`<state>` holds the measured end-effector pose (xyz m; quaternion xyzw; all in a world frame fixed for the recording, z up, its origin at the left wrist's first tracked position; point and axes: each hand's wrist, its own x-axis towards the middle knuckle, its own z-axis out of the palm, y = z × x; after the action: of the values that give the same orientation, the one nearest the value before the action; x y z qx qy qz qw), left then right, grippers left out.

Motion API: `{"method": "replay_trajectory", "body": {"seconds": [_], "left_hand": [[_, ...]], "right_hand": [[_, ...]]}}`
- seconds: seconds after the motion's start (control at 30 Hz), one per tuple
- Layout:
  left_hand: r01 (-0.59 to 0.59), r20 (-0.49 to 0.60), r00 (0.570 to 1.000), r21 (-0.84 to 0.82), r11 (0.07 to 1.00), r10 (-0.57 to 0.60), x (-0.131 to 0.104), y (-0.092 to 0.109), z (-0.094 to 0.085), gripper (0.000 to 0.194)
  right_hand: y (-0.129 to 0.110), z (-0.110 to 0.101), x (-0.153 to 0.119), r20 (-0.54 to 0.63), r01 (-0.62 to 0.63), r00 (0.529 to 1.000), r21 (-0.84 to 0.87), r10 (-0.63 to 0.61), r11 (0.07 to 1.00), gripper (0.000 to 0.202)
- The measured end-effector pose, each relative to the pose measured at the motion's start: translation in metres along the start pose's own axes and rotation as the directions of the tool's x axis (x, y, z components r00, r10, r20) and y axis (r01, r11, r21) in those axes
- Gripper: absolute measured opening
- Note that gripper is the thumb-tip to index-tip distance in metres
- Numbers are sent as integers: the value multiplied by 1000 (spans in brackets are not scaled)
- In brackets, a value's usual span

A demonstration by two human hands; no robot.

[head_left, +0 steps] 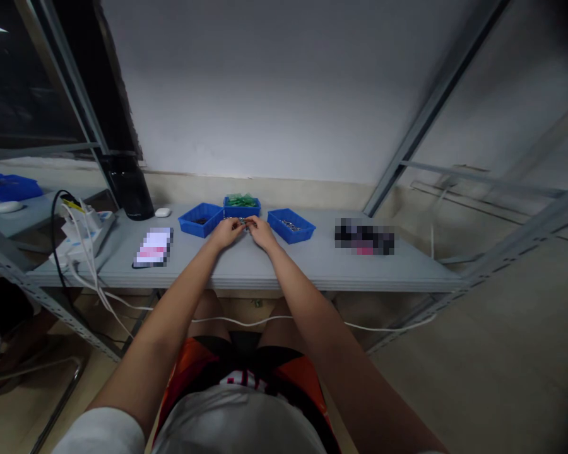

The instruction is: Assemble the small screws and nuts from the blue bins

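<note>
My left hand (227,232) and my right hand (262,232) meet over the middle of the grey table. Their fingertips are closed together in a pinch, around something too small to make out. Right behind the fingers, small shiny pieces (234,219) show in part. A blue bin (189,225) with a few dark pieces stands left of my left hand. Beyond both hands is a second blue bin (242,211), heaped with green pieces (241,200). The third blue bin (299,236), holding small metallic parts (291,225), sits to the right of my right hand.
A phone (153,247), a white case (163,212) and a black bottle (131,189) stand to the left. White cables run from a power strip (88,239) and cross below the table edge (246,285). A blurred dark object (364,238) lies at right, between metal posts.
</note>
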<state>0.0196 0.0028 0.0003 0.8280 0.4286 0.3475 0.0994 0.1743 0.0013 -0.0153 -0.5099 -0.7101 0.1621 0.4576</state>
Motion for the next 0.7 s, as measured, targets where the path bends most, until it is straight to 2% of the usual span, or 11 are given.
{"method": "replay_trajectory", "body": {"seconds": [0.27,0.7], "left_hand": [[-6,1,1000,-4,1000,6,0,-2,2,29],[-1,-18,1000,-18,1000,1,1,-6,3,29]], "right_hand": [[-2,0,-2,65,-14,998,-23,16,1000,32],[4,3,-2,77,8,997,16,-10,1000,25]]}}
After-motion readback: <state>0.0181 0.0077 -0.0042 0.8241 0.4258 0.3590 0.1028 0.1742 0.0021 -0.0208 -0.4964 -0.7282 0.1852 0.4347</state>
